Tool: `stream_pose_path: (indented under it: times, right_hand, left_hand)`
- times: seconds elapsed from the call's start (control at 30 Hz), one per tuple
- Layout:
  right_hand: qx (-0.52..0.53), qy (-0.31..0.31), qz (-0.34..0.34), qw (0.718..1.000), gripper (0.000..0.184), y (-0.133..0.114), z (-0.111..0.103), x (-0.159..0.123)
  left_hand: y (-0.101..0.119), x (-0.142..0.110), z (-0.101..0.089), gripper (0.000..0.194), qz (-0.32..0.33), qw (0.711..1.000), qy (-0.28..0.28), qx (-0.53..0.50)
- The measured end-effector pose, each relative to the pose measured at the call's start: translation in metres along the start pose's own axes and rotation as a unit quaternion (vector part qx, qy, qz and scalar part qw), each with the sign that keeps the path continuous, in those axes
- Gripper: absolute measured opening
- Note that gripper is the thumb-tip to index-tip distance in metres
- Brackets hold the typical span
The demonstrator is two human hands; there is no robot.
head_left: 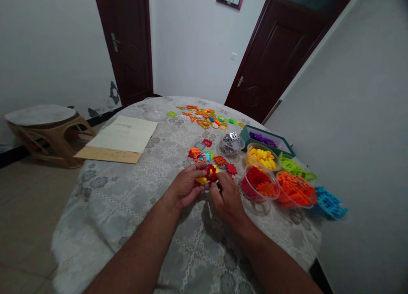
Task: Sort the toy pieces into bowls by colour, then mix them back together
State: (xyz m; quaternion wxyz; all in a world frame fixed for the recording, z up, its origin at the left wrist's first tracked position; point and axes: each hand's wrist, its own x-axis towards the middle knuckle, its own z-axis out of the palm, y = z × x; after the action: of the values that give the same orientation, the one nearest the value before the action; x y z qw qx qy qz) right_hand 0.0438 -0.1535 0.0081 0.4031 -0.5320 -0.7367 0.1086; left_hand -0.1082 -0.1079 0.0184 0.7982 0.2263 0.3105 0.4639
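My left hand [188,185] and my right hand [227,199] meet over the middle of the round table [134,200]. Together they pinch a small cluster of interlocking plastic pieces [208,174], red on top and yellow below. Both hands have fingers curled round it. Just beyond the hands lie loose red, orange and blue pieces [210,155] on the tablecloth.
At right stand clear tubs of red pieces [259,182], orange pieces [296,189], yellow pieces [263,157] and grey pieces [232,143], a teal box with purple ones [266,139], green [295,167] and blue piles [330,202]. More pieces [207,117] lie farther back. Papers [123,134] lie left; a stool [44,130] stands on the floor.
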Motion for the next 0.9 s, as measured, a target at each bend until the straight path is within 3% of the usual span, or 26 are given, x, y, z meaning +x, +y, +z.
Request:
stream_pose_path:
  times: [0.13,0.27,0.37,0.47,0.67,0.77,0.9]
  right_hand:
    - [0.000,0.033,0.024,0.999,0.020,-0.005,-0.026,0.002]
    - [-0.084,0.092,0.031,0.992,0.023,-0.002,-0.080,0.001]
    - [-0.168,0.093,0.028,0.981,0.028,0.015,-0.120,-0.007]
    - [-0.244,0.062,0.001,0.968,0.029,0.043,-0.145,-0.020]
    - [-0.321,0.017,-0.028,0.946,0.028,0.087,-0.154,-0.045]
    - [-0.323,0.011,-0.023,0.946,0.030,0.090,-0.152,-0.048]
    - [-0.317,0.065,-0.013,0.946,0.036,0.076,-0.147,-0.043]
  left_hand:
    - [0.002,0.000,0.000,0.029,-0.001,1.000,0.000,-0.020]
    - [0.006,0.000,0.000,0.034,-0.006,1.000,0.019,-0.022]
    - [0.007,-0.001,0.001,0.036,0.001,1.000,0.026,-0.002]
    - [0.008,-0.003,0.003,0.037,0.006,1.000,0.023,0.016]
    - [0.007,-0.003,0.005,0.045,0.019,0.999,0.013,0.030]
    - [0.007,-0.003,0.005,0.049,0.028,0.998,0.014,0.054]
    - [0.007,-0.006,0.007,0.054,0.027,0.995,0.007,0.094]
